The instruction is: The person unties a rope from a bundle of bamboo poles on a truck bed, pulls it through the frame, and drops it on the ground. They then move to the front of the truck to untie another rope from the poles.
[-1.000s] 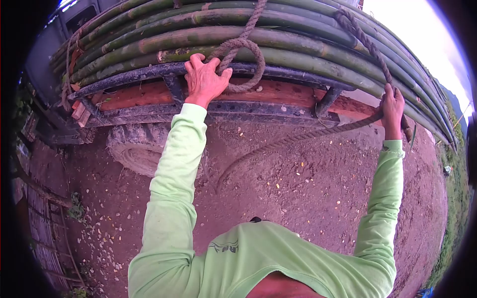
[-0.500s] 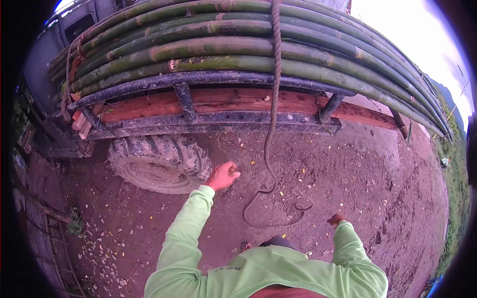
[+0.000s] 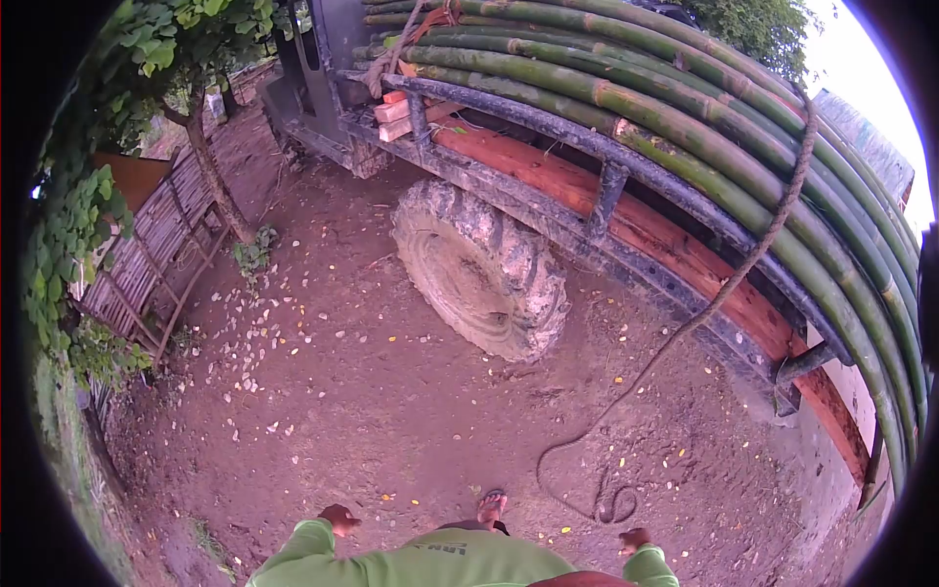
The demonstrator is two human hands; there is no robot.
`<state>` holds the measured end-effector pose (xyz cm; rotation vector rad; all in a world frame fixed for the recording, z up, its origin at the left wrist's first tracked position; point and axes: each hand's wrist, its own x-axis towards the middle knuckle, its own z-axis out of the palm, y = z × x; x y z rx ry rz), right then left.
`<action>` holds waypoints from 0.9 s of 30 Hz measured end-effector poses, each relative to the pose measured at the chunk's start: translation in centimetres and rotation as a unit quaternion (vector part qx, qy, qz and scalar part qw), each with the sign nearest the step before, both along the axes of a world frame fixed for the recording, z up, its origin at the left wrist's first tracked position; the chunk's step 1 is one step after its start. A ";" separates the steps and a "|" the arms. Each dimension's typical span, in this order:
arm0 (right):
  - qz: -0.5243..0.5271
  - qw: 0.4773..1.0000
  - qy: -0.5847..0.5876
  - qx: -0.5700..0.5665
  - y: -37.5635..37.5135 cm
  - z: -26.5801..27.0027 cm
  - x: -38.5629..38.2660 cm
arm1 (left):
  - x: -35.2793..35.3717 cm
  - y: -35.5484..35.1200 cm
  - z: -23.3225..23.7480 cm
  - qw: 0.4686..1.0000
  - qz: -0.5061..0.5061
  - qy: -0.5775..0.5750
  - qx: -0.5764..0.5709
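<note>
Muddy ground (image 3: 421,411) lies below a truck (image 3: 489,98) carrying bamboo (image 3: 548,73). At the bottom, the left hand (image 3: 338,519) and right hand (image 3: 635,542) hold nothing; each grip's openness is unclear. Rope (image 3: 773,230) hangs at right, its end looped near the right hand.

Bare dirt (image 3: 391,411) gives open passage up to the muddy wheel (image 3: 479,269), while the slanting rope (image 3: 724,284) (its tail coiled on the ground) crosses the right side.
</note>
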<state>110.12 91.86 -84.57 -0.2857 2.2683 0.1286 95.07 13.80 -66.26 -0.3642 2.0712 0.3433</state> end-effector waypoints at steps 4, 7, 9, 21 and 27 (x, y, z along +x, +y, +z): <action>-0.520 0.809 0.221 -0.162 -5.3 0.9 -12.0 | 1.2 2.5 -2.0 0.986 -0.012 0.135 0.097; -0.338 0.865 0.281 -0.242 -11.0 0.3 -18.0 | 1.1 4.7 1.4 0.982 -0.012 0.108 0.155; -0.402 0.801 0.175 -0.408 -17.9 7.3 -20.3 | 1.2 3.0 -0.7 0.980 0.035 0.105 0.166; -0.289 0.937 0.025 -0.196 -39.1 11.3 -37.0 | -5.9 -24.4 -1.6 0.971 0.183 0.139 0.071; -0.235 0.871 0.258 -0.347 -55.0 22.8 -53.0 | -22.1 -34.7 3.5 0.973 0.022 0.211 0.094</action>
